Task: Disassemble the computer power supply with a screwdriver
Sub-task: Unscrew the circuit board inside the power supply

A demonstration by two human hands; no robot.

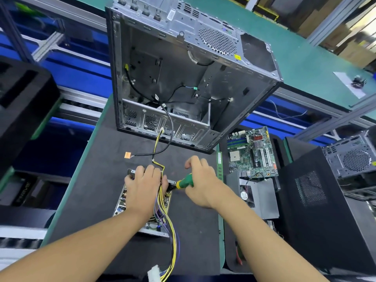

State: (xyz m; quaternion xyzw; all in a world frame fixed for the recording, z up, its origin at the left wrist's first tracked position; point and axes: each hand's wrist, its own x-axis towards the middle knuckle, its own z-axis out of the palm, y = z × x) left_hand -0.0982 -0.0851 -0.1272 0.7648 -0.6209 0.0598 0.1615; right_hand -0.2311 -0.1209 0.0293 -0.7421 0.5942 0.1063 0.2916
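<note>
The opened power supply [142, 203] kept its board unremoved while the left hand [144, 185] clasped its casing and the right hand [200, 180] gripped the screwdriver [184, 182].

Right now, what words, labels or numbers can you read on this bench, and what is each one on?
Nothing reads cleanly.
Black box at left: pale letters, possibly ending "RIVE", blurred.
Yellow sticker on the computer case: too small to read.
White label on the case top: too small to read.
Circuit board: print too small to read.
Green memory stick: label blurred.
</note>
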